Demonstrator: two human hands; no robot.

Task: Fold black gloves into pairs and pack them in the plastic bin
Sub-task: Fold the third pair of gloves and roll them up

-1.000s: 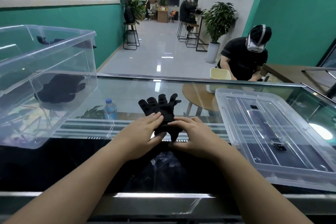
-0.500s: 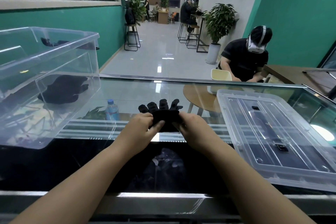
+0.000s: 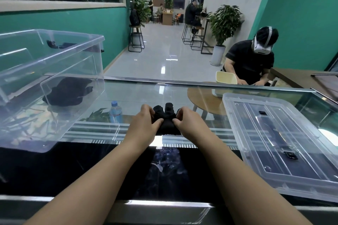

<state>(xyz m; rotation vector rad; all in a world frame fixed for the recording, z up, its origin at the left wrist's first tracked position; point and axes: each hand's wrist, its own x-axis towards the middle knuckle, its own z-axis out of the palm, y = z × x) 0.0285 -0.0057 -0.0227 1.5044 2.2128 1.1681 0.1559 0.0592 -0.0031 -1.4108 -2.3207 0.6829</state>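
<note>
A pair of black gloves (image 3: 167, 121) lies bunched on the glass counter in the middle of the view, with only a couple of its fingertips sticking up. My left hand (image 3: 144, 124) grips its left side with curled fingers. My right hand (image 3: 188, 124) pinches its right side. A clear plastic bin (image 3: 54, 71) stands at the left. A folded bundle of black gloves (image 3: 68, 91) lies inside the bin on its floor.
The bin's clear lid (image 3: 285, 140) lies flat on the counter at the right. A water bottle (image 3: 115, 112) shows below the glass. A person with a headset (image 3: 250, 60) sits at a table beyond the counter's far edge.
The gloves lay flat with fingers spread a second ago. Both hands have since rolled them up away from me into a compact bundle, and the hands have closed around it.
</note>
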